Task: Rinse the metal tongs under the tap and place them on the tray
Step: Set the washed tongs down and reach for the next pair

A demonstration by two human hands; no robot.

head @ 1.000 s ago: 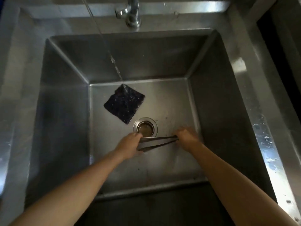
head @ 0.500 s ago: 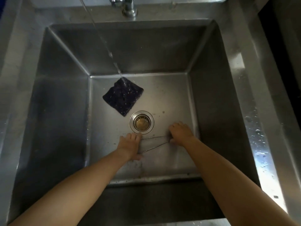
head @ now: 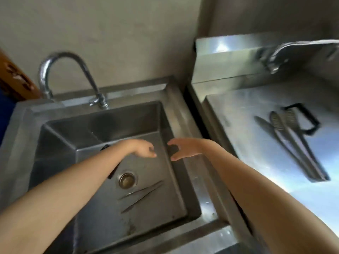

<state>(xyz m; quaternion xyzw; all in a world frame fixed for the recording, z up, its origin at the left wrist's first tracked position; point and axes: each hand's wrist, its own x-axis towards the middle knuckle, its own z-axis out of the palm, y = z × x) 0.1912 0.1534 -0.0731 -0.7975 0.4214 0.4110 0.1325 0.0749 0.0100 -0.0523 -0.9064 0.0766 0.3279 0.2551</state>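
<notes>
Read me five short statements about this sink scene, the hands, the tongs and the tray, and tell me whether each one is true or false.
1. The left hand grips the metal tongs. False: the tongs lie on the floor of the sink, and the hand holds nothing.
2. The tongs lie next to the drain. True.
3. The right hand rests on the tray. False: it is above the sink's right side, fingers spread, holding nothing.
4. Utensils lie on the tray to the right of the sink. True.
5. The tap stands on the sink's front rim. False: it rises from the back rim, by the wall.
</notes>
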